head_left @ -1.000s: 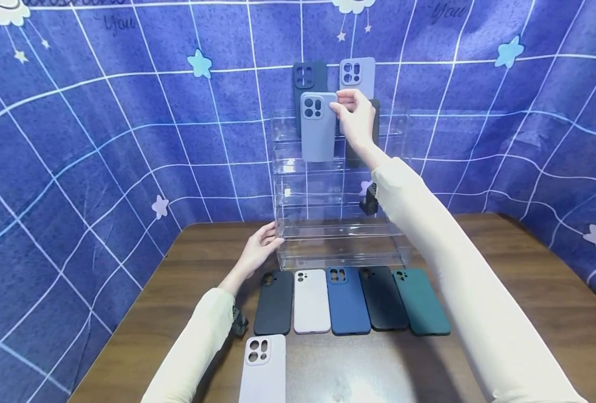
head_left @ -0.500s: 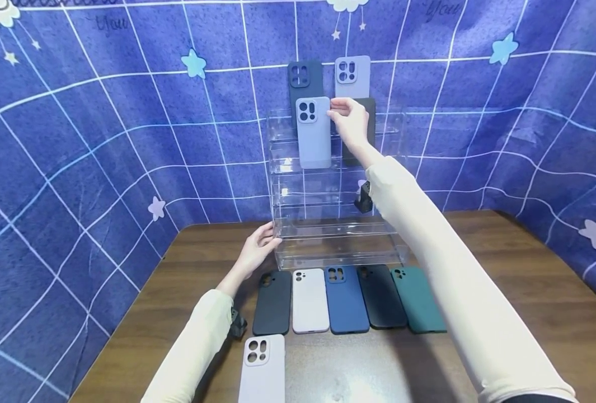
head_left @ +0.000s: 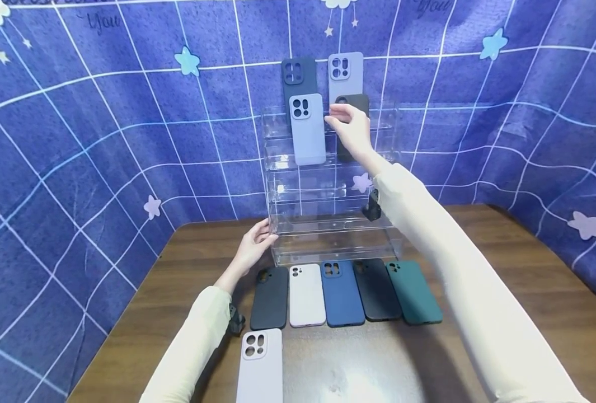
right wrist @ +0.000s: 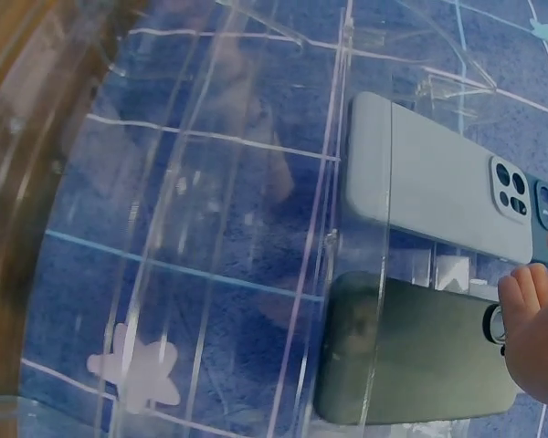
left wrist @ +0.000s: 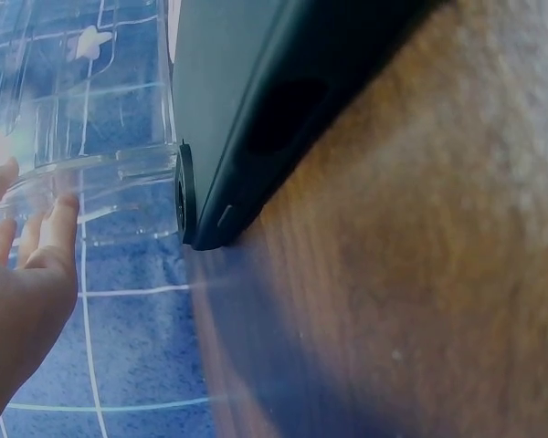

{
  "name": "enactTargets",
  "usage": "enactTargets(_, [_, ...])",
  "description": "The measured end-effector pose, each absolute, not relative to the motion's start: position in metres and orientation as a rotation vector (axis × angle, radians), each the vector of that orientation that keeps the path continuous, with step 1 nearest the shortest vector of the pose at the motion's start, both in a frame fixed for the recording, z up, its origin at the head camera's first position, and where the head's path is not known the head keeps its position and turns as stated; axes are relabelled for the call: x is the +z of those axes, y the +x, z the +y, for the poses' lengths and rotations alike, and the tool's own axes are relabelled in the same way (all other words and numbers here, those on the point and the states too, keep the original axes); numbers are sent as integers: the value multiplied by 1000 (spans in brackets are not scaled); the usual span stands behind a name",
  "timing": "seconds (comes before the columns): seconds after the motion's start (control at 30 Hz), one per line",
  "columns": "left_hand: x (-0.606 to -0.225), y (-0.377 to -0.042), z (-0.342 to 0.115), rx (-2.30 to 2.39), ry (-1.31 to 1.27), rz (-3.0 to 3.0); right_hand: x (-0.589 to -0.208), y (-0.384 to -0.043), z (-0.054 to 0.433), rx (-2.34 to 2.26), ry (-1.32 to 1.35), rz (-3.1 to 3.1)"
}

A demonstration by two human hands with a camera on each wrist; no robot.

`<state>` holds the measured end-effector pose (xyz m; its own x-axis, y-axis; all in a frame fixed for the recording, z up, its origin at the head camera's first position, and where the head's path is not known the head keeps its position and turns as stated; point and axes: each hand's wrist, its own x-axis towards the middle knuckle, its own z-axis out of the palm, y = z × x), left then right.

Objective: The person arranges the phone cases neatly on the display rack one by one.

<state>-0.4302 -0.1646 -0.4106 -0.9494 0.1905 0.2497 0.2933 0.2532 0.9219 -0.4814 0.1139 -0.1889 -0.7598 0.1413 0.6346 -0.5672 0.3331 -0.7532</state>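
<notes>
A clear acrylic tiered display stand [head_left: 335, 226] stands on the table. My left hand [head_left: 251, 246] holds its lower left side, thumb toward the front; in the left wrist view the fingers [left wrist: 62, 224] lie against the clear plastic. A light blue phone case [head_left: 308, 131] leans upright in an upper tier. My right hand [head_left: 352, 130] is just right of that case, apart from it, thumb and fingers loosely bent with nothing between them. It partly covers a dark phone case [right wrist: 416, 356] in the same tier. Behind stand a navy case [head_left: 298, 73] and a lavender case [head_left: 350, 81].
In a row before the stand lie a black case [head_left: 270, 299], a white case [head_left: 308, 296], a blue case [head_left: 345, 296], another black case [head_left: 378, 291] and a green case [head_left: 416, 294]. A pale lilac case [head_left: 261, 369] lies nearer. A patterned curtain [head_left: 126, 140] hangs behind.
My right hand has let go of the light blue case and drawn slightly right and down from it. The case stands lower in its tier. The left hand stays on the stand.
</notes>
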Motion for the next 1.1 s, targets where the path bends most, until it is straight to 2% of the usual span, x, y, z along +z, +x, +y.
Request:
enactTargets(0.4, [-409, -432, -168, -1841, -500, -2415, -202, -453, 128, 1548, 477, -2038])
enactTargets(1.1, [-407, -430, -165, -1864, -478, -2456, -238, -410, 192, 1549, 444, -2088])
